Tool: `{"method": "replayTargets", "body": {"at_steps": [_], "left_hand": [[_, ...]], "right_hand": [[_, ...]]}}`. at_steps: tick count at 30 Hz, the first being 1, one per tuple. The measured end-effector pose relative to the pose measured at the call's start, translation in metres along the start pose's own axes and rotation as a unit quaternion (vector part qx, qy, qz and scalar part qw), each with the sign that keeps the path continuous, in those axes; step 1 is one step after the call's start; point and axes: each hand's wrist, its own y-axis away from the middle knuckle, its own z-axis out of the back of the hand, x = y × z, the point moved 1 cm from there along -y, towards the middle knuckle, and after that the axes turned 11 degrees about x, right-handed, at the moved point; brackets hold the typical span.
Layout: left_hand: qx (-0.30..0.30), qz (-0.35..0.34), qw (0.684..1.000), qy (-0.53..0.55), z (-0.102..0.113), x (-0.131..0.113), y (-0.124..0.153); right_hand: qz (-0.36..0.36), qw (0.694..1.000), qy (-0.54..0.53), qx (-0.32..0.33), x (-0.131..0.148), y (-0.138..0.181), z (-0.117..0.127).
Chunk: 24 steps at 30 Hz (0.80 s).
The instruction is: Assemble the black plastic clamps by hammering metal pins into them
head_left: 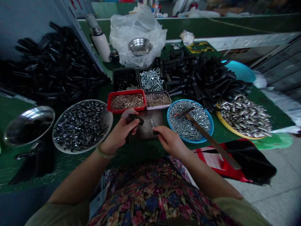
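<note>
Both of my hands are over a grey metal plate (150, 121) at the front of the bench. Closed fingers of my left hand (124, 128) grip a small dark curved part (139, 120), its exact kind unclear. To the right, my right hand (169, 138) pinches a small silver bolt (152, 123) that points up, with something dark at its lower end under the fingers. The two held pieces are apart. Just beyond the plate sit a red tray (108, 102) of thin copper-coloured pins and a white tray (169, 104) of tiny brassy pieces.
A hammer (207, 133) lies across a blue basin (212, 121) of nuts. Silver sleeves fill a yellow basin (222, 121); dark clips fill a white basin (110, 121). Behind are silver bolts (151, 80), black levers (195, 75) and a thermos (101, 45). A steel bowl (14, 127) stands left.
</note>
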Motion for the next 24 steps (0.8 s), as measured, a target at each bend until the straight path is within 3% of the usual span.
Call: {"method": "replayTargets", "body": {"at_steps": [4, 8, 10, 13, 15, 17, 19, 21, 24], "left_hand": [[-0.031, 0.014, 0.996, 0.076, -0.024, 0.021, 0.000], [0.004, 0.035, 0.995, 0.089, -0.034, 0.025, -0.004], [0.039, 0.052, 0.996, 0.061, -0.034, 0.026, -0.002], [0.093, 0.063, 0.993, -0.040, -0.031, 0.026, 0.005], [0.126, 0.042, 0.985, -0.109, -0.030, 0.025, 0.010], [0.159, 0.007, 0.977, -0.141, -0.033, 0.024, 0.015], [0.164, -0.027, 0.974, -0.151, -0.037, 0.024, 0.019], [0.133, -0.049, 0.977, -0.157, -0.041, 0.028, 0.021], [0.082, -0.065, 0.984, -0.143, -0.043, 0.035, 0.023]], "right_hand": [[0.012, 1.000, 0.014, 0.018, 0.009, 0.005, -0.004], [-0.042, 0.990, -0.134, -0.027, 0.003, 0.015, -0.012], [-0.050, 0.984, -0.169, -0.015, 0.001, 0.020, -0.011], [-0.017, 0.991, -0.114, 0.064, 0.001, 0.025, -0.002], [-0.018, 0.985, -0.142, 0.098, 0.002, 0.026, 0.004], [-0.043, 0.959, -0.260, 0.105, 0.000, 0.025, 0.007], [-0.066, 0.912, -0.388, 0.111, -0.003, 0.023, 0.006], [-0.078, 0.874, -0.463, 0.124, -0.005, 0.021, 0.004], [-0.081, 0.856, -0.495, 0.125, -0.003, 0.019, 0.001]]}}
